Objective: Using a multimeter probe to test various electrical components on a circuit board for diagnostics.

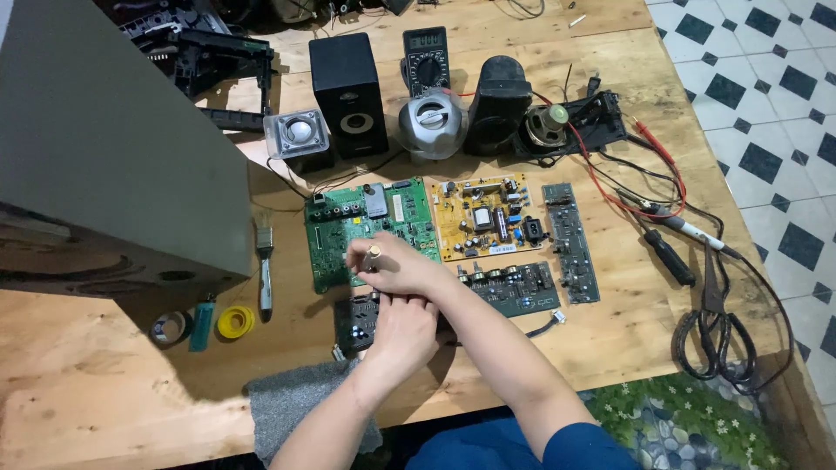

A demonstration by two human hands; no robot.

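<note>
My right hand reaches in from the lower right, over the edge of a green circuit board. It pinches a small brass-coloured cylindrical part between thumb and fingers. My left hand comes from the lower left and rests, fingers curled, on a small dark circuit board just below the green one. The two hands touch each other. Most of the small board's right side is hidden under the left hand.
A yellow board and two dark boards lie to the right. Behind them stand speakers and a multimeter. A grey cabinet fills the left. A brush, lighter, tape rolls and scissors lie around.
</note>
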